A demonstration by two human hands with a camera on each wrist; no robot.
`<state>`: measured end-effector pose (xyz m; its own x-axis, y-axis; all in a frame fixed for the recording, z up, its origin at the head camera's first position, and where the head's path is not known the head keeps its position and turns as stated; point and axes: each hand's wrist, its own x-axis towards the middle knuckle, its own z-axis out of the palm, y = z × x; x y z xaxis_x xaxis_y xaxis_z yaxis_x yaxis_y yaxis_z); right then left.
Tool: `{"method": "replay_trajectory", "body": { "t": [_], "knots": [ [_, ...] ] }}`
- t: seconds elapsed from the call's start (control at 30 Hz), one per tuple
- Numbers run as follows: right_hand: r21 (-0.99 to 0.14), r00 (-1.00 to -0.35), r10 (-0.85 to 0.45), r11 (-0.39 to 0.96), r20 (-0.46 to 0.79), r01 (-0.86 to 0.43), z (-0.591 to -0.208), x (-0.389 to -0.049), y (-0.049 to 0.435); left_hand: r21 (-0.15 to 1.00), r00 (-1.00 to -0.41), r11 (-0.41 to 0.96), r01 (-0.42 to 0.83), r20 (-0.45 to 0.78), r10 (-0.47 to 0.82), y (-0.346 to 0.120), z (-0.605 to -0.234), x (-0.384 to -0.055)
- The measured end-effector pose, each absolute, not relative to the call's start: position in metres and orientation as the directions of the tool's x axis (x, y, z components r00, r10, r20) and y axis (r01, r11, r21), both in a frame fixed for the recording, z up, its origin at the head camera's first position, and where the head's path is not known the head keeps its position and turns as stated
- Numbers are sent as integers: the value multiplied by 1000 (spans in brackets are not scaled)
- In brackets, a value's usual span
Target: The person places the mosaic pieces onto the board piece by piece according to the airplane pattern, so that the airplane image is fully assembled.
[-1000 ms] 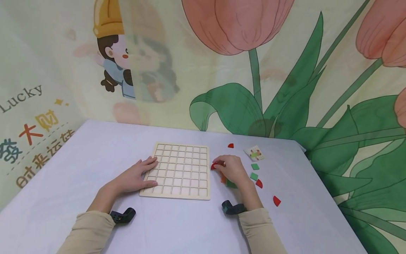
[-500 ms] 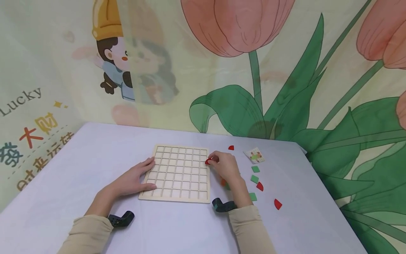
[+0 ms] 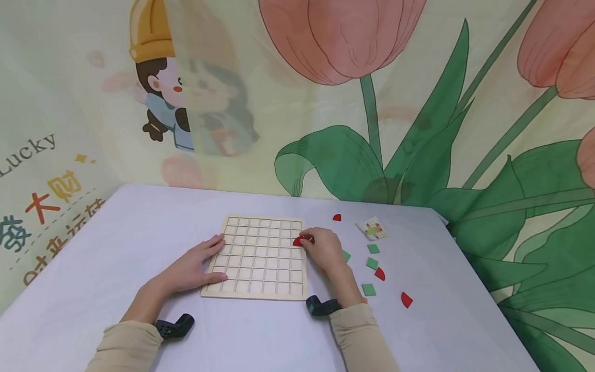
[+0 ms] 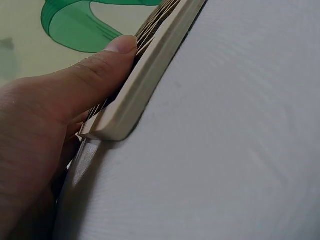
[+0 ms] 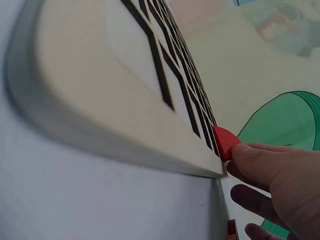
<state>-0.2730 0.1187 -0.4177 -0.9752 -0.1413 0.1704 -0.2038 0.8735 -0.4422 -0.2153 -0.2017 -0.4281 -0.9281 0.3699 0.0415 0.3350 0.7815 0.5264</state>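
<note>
A square wooden grid board (image 3: 258, 261) lies on the white-covered table. My left hand (image 3: 188, 266) rests at its left side, thumb and fingers spread along the edge; in the left wrist view the thumb (image 4: 95, 75) lies over the raised rim. Between thumb and fingertips of my right hand (image 3: 325, 250) is a red quarter-circle tile (image 3: 297, 241), held at the board's right edge in the upper half. The right wrist view shows this red tile (image 5: 226, 142) tilted up at the grid, the other fingers loosely bent beneath.
Right of the board lie green square tiles (image 3: 369, 289), more red quarter-circle tiles (image 3: 406, 299), and a small patterned card (image 3: 372, 228). One red tile (image 3: 337, 217) sits farther back. My right hand and forearm partly cover other tiles. A printed curtain (image 3: 232, 170) hangs behind the table.
My right hand has carried the red quarter-circle tile leftward, from beside the board to over its right edge. Tiles formerly under the hand now show. The left hand stays at the board's side.
</note>
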Motion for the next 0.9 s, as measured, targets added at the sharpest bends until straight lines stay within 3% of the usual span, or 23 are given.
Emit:
{"method": "replay_trajectory", "body": {
  "t": [0.9],
  "knots": [
    [-469,-984,-156,865,84,-177,-420,-275,115,520,-928,784,338,44,371,-204,-429,-218]
  ]
}}
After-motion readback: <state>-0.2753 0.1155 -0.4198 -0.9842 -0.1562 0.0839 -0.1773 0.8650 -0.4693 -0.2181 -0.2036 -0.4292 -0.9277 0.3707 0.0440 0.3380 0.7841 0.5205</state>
